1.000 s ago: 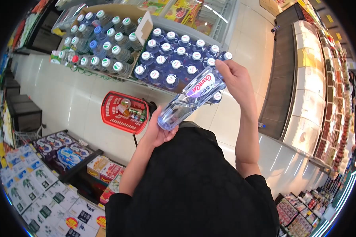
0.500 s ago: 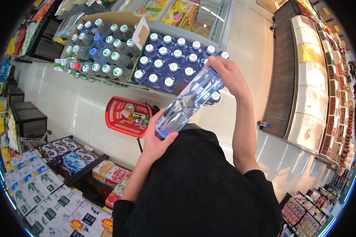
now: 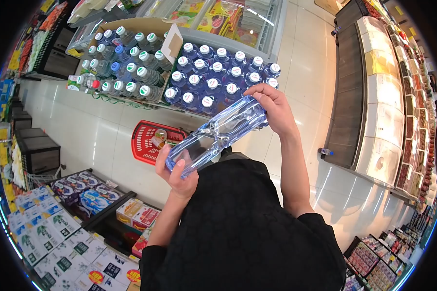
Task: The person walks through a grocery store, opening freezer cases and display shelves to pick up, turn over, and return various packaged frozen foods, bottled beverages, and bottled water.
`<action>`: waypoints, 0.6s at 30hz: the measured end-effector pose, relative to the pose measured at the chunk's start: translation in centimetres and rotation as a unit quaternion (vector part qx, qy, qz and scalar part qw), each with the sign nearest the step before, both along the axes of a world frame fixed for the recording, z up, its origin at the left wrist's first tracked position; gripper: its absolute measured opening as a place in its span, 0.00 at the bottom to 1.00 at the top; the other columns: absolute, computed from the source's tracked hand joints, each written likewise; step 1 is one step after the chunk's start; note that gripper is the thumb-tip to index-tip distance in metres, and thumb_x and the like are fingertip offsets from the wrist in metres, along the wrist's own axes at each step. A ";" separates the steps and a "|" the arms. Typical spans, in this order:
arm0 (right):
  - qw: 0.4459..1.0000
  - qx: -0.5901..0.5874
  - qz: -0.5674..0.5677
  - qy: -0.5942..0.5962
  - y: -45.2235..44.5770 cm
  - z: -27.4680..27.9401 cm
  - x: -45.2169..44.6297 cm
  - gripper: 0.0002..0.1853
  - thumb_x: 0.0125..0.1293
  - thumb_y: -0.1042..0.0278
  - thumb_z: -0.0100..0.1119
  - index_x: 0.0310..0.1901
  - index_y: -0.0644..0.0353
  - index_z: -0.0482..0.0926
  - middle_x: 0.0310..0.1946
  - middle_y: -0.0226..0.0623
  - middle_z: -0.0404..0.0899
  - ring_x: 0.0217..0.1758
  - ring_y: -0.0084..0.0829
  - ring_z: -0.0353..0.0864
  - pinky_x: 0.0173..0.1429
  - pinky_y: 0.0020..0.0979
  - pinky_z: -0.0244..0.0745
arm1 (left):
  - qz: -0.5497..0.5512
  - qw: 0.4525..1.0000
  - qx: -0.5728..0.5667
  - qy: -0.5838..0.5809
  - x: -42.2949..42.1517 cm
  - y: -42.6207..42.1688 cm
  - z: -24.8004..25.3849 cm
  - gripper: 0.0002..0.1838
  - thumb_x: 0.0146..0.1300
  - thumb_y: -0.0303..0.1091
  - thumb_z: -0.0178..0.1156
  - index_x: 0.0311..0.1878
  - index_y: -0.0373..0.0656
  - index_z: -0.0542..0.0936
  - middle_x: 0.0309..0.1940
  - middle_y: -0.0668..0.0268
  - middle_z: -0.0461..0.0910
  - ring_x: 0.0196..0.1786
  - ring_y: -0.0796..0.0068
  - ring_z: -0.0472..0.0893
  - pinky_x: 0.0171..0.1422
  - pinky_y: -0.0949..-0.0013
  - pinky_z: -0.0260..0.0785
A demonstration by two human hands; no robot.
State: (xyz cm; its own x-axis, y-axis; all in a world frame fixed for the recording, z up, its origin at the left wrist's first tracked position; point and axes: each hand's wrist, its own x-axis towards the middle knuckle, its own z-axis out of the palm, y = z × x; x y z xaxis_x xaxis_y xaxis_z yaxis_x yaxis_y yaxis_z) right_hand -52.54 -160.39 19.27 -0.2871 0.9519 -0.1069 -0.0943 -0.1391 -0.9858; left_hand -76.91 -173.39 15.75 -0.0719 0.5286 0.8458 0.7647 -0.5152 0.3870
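A large clear bluish water bottle (image 3: 216, 136) is held tilted in front of my body, its lower end at the left. My left hand (image 3: 178, 173) supports that end with the fingers curled round it. At the upper right end, my right hand (image 3: 275, 109) grips the neck; the cap is hidden by the fingers. Just beyond, several blue bottles with white caps (image 3: 212, 83) stand in rows. Beneath the bottle's lower end, a red basket (image 3: 140, 140) sits on the floor with a few items in it, partly covered by the bottle and my left hand.
Several clear bottles with green-and-white caps (image 3: 144, 72) stand in a cardboard box at the upper left. Behind is a freezer case (image 3: 272, 36). Stacked white boxes (image 3: 63, 242) are at the lower left, lit bins (image 3: 381, 116) at the right. A small bottle (image 3: 325, 152) lies by the bins.
The bottle has turned so its label no longer shows, and its lower end has swung left with my left hand. My right hand has moved slightly down.
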 end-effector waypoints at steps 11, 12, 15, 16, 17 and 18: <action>0.991 0.026 0.022 -0.133 -0.1 4.3 0.8 0.15 0.65 0.58 0.58 0.40 0.64 0.82 0.28 0.26 0.77 0.32 0.17 0.69 0.38 0.22 0.66 | -0.265 0.494 -0.480 -0.675 -0.5 0.1 0.0 0.23 0.68 0.51 0.49 0.51 0.40 0.70 0.27 0.66 0.74 0.26 0.78 0.74 0.26 0.74 0.65; 0.990 0.027 0.024 -0.133 0.0 4.2 0.6 0.15 0.65 0.58 0.58 0.40 0.64 0.82 0.28 0.26 0.77 0.32 0.17 0.69 0.38 0.22 0.66 | -0.206 0.530 -0.508 -0.647 0.2 0.5 0.5 0.29 0.69 0.61 0.39 0.46 0.41 0.72 0.20 0.68 0.71 0.18 0.80 0.67 0.20 0.76 0.55; 0.983 0.077 0.003 -0.169 0.1 3.5 0.1 0.16 0.65 0.57 0.58 0.40 0.64 0.82 0.28 0.27 0.76 0.32 0.17 0.69 0.37 0.23 0.66 | -0.279 0.453 -0.541 -0.651 -0.2 0.4 -0.1 0.30 0.68 0.62 0.39 0.47 0.41 0.72 0.21 0.69 0.69 0.18 0.82 0.65 0.20 0.77 0.54; 0.983 0.063 0.000 -0.174 0.3 3.4 0.0 0.16 0.65 0.56 0.58 0.40 0.64 0.81 0.28 0.27 0.77 0.32 0.18 0.70 0.37 0.23 0.66 | -0.279 0.453 -0.542 -0.651 -0.1 0.4 -0.2 0.30 0.68 0.62 0.39 0.47 0.41 0.72 0.21 0.69 0.69 0.18 0.82 0.65 0.20 0.77 0.54; 0.983 0.050 -0.004 -0.179 0.4 3.2 -0.2 0.17 0.65 0.56 0.59 0.39 0.64 0.81 0.29 0.27 0.77 0.32 0.18 0.70 0.37 0.23 0.67 | -0.274 0.445 -0.546 -0.654 0.1 0.4 -0.4 0.32 0.67 0.64 0.39 0.48 0.41 0.72 0.20 0.69 0.67 0.18 0.82 0.63 0.20 0.78 0.53; 0.983 0.050 -0.004 -0.178 0.4 2.9 -0.5 0.17 0.65 0.56 0.59 0.39 0.64 0.81 0.29 0.27 0.77 0.32 0.18 0.70 0.37 0.23 0.67 | -0.270 0.437 -0.551 -0.658 0.2 0.3 -0.6 0.34 0.66 0.65 0.39 0.49 0.41 0.71 0.19 0.70 0.65 0.18 0.83 0.61 0.19 0.78 0.52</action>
